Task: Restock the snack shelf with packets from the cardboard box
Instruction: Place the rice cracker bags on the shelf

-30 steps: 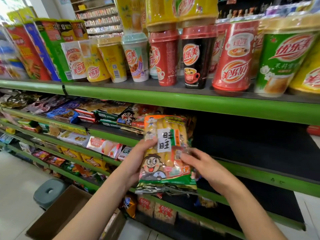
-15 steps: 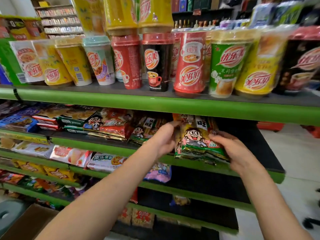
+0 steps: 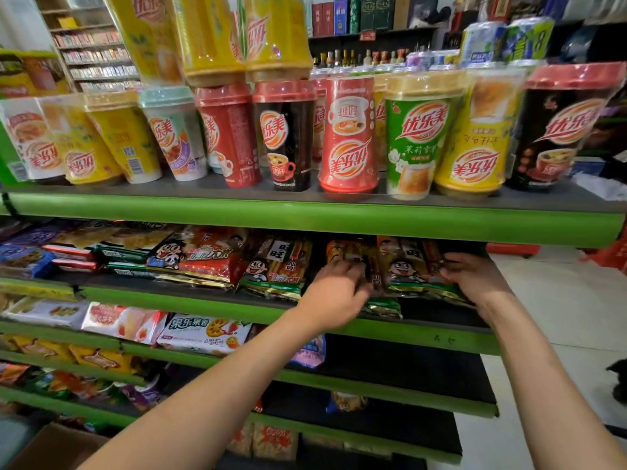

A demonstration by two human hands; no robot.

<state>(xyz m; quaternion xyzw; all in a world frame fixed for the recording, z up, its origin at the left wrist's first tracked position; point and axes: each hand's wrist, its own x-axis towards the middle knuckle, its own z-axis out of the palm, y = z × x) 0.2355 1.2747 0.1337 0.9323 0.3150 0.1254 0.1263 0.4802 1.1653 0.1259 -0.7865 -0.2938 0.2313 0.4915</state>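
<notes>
While the snack packets lie on the green shelf at centre right of the frame, their left edge is pinched by the left hand. Their right edge is gripped by the right hand.

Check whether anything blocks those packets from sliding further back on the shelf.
Nothing visible does. Both the left hand and right hand are on the snack packets, already lying on the shelf; the space behind them is dark.

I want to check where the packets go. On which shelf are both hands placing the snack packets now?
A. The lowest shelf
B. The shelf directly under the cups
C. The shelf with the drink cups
B: the left hand and right hand hold the snack packets on the shelf just below the drink cups.
</notes>
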